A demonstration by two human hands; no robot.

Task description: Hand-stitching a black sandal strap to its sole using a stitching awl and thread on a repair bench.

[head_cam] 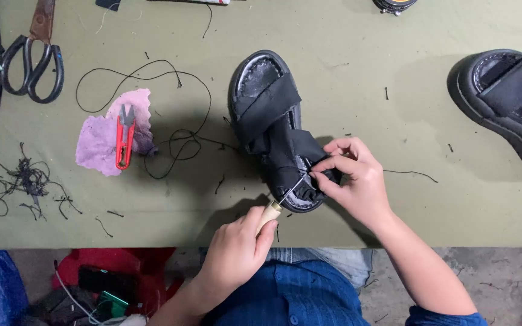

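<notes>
Bare table (357,78) between sandals (276,130)

No packages, labels, signs or screens clearly visible anywhere in view.

The left hand (235,250) is curling into a fist, knuckles up, while the right hand (354,181) is pinching with thumb and forefinger, wrist bent inward.

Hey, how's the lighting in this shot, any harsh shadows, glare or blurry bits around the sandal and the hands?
Head view: soft, even light on the green table; a faint shadow left of the black sandal; small glints on its insole, no real glare. The left hand holding the wooden-handled awl and the right hand look sharp; the floor below is dimmer.
</notes>
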